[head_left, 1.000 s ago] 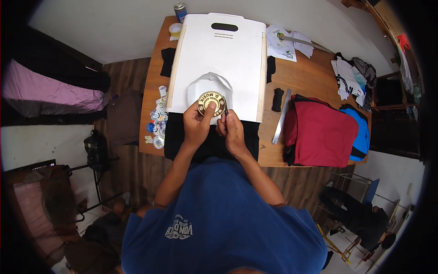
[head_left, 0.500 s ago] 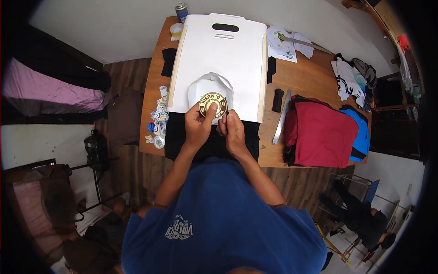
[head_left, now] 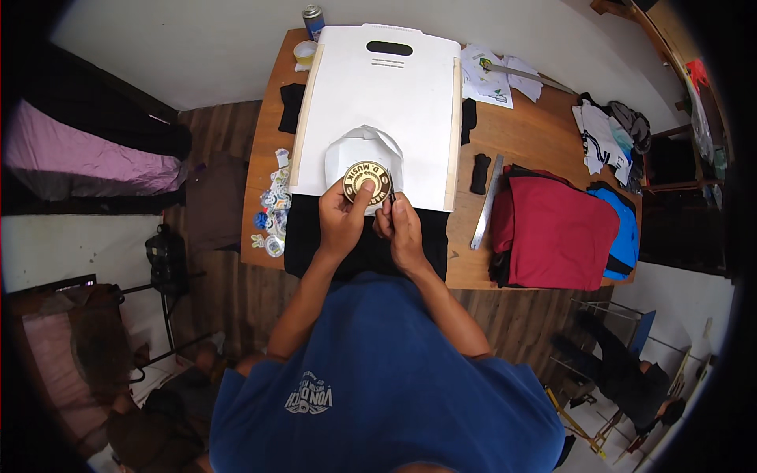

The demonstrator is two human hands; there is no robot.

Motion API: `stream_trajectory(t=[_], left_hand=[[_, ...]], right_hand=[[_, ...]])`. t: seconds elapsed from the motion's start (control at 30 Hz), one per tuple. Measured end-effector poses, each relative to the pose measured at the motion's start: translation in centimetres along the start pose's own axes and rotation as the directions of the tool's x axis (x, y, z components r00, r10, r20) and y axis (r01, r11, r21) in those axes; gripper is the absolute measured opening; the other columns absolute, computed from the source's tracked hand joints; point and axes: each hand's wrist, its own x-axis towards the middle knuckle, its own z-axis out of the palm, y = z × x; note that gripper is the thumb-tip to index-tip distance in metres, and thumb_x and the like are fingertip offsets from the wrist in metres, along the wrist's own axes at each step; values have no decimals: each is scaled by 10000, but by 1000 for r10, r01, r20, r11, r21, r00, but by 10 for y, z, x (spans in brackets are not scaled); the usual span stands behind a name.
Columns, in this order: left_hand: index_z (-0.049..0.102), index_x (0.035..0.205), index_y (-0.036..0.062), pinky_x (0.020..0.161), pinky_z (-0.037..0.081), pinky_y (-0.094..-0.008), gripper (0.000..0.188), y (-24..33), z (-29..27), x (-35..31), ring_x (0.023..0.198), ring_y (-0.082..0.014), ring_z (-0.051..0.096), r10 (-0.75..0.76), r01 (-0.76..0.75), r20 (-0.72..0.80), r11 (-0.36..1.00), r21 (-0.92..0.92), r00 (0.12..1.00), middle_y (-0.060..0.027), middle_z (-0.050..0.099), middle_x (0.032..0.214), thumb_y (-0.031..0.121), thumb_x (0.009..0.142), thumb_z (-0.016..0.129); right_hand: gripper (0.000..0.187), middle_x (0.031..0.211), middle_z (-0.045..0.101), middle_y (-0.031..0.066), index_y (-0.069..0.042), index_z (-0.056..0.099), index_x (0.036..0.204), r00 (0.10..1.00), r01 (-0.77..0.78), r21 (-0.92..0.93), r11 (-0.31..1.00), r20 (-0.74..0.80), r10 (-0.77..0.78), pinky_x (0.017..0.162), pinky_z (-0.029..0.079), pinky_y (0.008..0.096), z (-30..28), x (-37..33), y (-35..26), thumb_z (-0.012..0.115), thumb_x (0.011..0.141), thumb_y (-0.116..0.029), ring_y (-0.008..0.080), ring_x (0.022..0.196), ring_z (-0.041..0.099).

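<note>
My left hand (head_left: 341, 223) pinches a round brown-and-cream printed emblem (head_left: 363, 170), its thumb lying on the emblem's face. Behind the emblem a curling piece of white sheet (head_left: 347, 150) rises toward the board. Close by, my right hand (head_left: 404, 232) is closed on what look like small dark scissors (head_left: 392, 188), at the emblem's right edge; their handles are hidden by the fingers. Both hands are over the near edge of a white board (head_left: 378, 102) with an oval slot, above black cloth (head_left: 307, 236).
Cut stickers (head_left: 276, 205) lie left of the board on the wooden table (head_left: 528, 130). To the right are a metal ruler (head_left: 486, 205), folded red cloth (head_left: 556, 229) and blue cloth (head_left: 623, 232). A spray can (head_left: 313, 22) and a tub (head_left: 304, 52) stand at the far left corner.
My right hand has shifted very slightly at the emblem's right edge, and the emblem has turned or tilted a little. My left hand keeps its pinch.
</note>
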Motion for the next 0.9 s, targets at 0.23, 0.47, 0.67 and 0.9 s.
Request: stream_trajectory(t=[0.23, 0.47, 0.67, 0.9], left_hand=[[614, 964, -51, 665, 472, -199, 161, 0, 0, 0, 775, -73, 588, -74, 73, 46, 997, 6, 996, -60, 646, 871, 92, 899, 580], [615, 963, -50, 666, 469, -197, 156, -2, -1, -1, 777, -71, 585, -11, 11, 0, 1000, -6, 1000, -56, 644, 872, 88, 899, 581], [613, 965, -49, 667, 467, -196, 153, -1, -1, 0, 779, -69, 584, 4, -4, -1, 1000, -7, 1000, -54, 643, 874, 85, 896, 584], [607, 955, -49, 667, 472, -196, 146, -1, -3, 2, 773, -70, 589, 7, -7, -2, 1000, -11, 1000, -58, 644, 873, 83, 894, 587]], right_hand=[[365, 577, 305, -14, -77, 389, 831, 997, 72, 31, 997, 14, -72, 507, 291, 236, -1, 1, 1, 304, 996, -391, 89, 511, 276], [360, 577, 308, -13, -81, 387, 824, 1000, -6, -7, 1000, -8, 6, 508, 295, 238, -1, 0, 1, 309, 997, -387, 91, 512, 280], [348, 579, 308, -15, -83, 386, 822, 1000, 14, 6, 1000, -16, -14, 509, 295, 238, 0, 2, 3, 310, 1000, -373, 90, 510, 276], [366, 569, 298, -16, -81, 384, 820, 1000, -12, 27, 1000, 1, 12, 504, 289, 236, -3, 3, 1, 303, 998, -390, 87, 507, 270]])
